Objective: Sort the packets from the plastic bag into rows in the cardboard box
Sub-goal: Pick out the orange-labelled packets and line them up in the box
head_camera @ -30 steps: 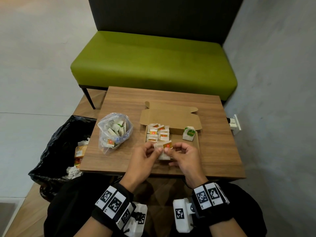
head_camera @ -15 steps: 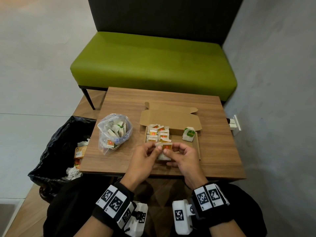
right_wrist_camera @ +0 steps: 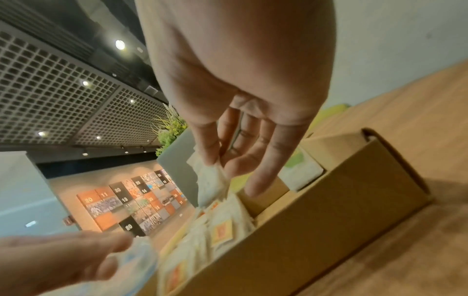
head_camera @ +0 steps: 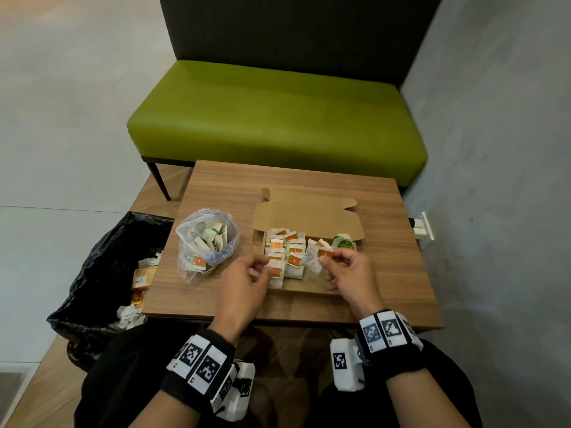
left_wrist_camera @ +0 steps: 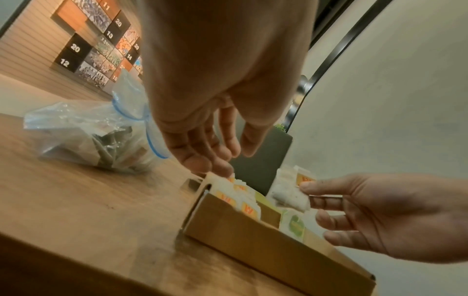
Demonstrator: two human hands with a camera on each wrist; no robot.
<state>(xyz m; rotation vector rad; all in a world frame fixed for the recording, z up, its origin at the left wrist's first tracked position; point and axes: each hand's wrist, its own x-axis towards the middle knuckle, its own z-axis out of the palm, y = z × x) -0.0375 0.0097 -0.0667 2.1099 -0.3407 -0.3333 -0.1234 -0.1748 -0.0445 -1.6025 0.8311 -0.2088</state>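
Observation:
The open cardboard box lies on the wooden table. Orange-labelled white packets fill rows in its left half. A green-labelled packet stands at its far right. My right hand pinches one orange-labelled packet above the middle of the box. My left hand touches the nearest packet of the left row with straight fingertips. The clear plastic bag of packets sits left of the box.
A black bin bag with rubbish stands at the table's left edge. A green bench is behind the table. A grey wall with a socket runs along the right. The box lid lies open toward the bench.
Both hands held packets together at the box's near edge. They have drawn apart: the right hand carried one packet to the right, the left hand stayed at the left row.

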